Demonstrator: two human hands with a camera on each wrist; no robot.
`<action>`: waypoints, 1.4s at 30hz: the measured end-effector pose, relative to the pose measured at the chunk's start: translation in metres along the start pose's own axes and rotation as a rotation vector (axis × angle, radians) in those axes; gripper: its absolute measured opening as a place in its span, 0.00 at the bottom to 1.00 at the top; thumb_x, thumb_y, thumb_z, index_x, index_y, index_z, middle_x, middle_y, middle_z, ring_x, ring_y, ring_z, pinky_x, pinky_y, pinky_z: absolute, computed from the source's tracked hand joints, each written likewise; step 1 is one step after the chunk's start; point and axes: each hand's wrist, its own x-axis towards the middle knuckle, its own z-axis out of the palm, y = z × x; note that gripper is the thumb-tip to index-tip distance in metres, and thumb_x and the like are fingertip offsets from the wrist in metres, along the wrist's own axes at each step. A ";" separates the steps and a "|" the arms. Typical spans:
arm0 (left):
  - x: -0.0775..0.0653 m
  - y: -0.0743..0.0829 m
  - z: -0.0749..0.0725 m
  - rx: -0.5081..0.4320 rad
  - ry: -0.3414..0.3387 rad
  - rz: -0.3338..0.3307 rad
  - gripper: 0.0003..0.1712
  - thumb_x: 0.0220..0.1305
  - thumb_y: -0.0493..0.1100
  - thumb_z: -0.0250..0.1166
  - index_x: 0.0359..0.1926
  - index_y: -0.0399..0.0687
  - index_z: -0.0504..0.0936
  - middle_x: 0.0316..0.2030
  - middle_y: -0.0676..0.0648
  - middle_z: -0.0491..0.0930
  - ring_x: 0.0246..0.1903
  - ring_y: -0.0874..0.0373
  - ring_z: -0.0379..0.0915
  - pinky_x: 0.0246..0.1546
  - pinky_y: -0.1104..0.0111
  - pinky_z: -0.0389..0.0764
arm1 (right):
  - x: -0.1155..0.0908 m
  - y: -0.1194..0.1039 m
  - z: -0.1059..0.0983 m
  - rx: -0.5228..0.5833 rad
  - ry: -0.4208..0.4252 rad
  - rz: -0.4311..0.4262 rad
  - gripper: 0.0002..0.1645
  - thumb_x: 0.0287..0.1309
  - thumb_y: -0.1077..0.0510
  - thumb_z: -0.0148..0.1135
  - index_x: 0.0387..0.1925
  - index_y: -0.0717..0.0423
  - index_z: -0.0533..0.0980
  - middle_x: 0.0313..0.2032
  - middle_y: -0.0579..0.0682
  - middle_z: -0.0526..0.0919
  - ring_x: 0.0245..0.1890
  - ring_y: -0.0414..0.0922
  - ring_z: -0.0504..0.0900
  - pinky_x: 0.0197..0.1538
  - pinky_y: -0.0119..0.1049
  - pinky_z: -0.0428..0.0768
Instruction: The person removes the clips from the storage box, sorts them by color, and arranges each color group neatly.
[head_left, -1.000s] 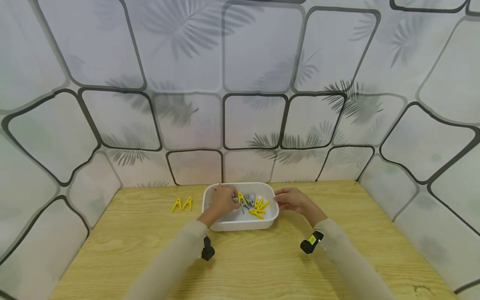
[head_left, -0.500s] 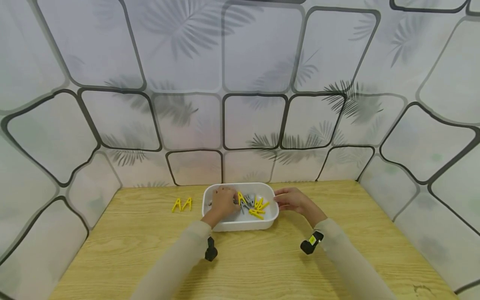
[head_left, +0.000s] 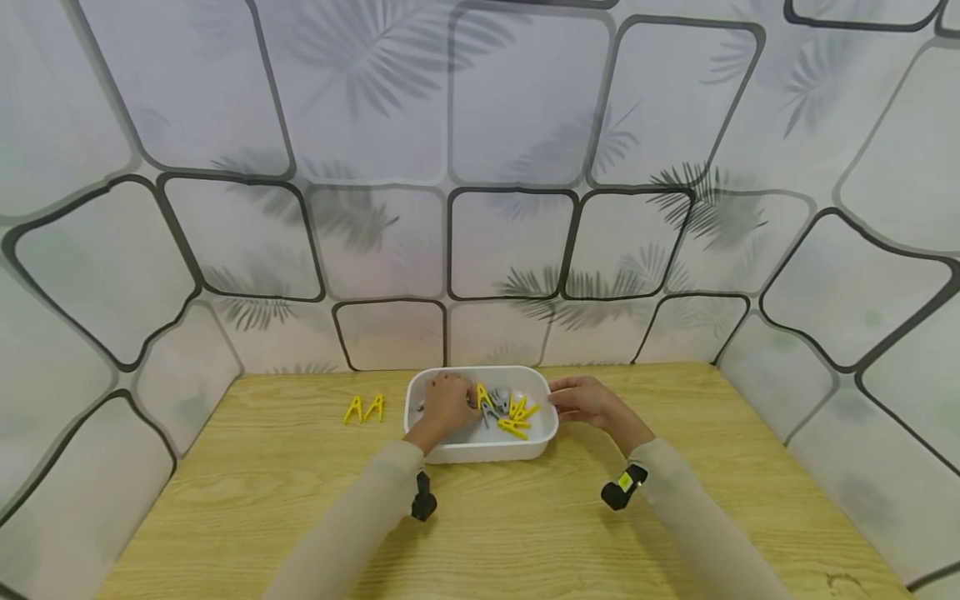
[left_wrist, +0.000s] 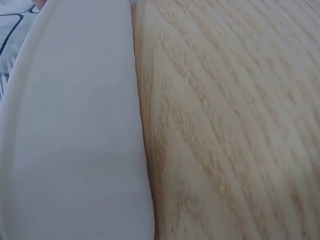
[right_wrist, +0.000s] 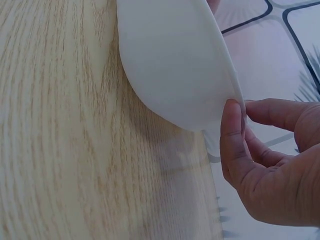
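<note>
A white plastic tub (head_left: 487, 452) stands near the table's back edge, holding yellow clothespins (head_left: 513, 427) and grey clothespins (head_left: 498, 401). My left hand (head_left: 448, 405) reaches down into the tub's left half, beside the pile. Its fingertips are mostly hidden, so whether they pinch a clothespin is unclear. At the tub's right end, my right hand (right_wrist: 277, 165) pinches the rim between thumb and fingers. The left wrist view shows the tub's outer wall (left_wrist: 75, 120) and wood, with the left hand out of sight.
Two yellow clothespins, one (head_left: 354, 409) left of the other (head_left: 375, 407), stand apart on the wooden table (head_left: 510, 533) to the left of the tub. A patterned backdrop (head_left: 502, 242) rises right behind the table's back edge and along both sides.
Over the last second my left hand has shifted slightly to the right inside the tub. The right hand and the two clothespins on the table have stayed put.
</note>
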 end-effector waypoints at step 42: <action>0.000 0.005 0.000 0.021 0.206 0.147 0.08 0.53 0.42 0.74 0.22 0.49 0.84 0.30 0.49 0.80 0.37 0.51 0.72 0.48 0.51 0.73 | -0.002 -0.002 0.002 -0.021 0.021 0.021 0.28 0.70 0.64 0.57 0.66 0.75 0.66 0.35 0.47 0.85 0.33 0.37 0.84 0.40 0.32 0.85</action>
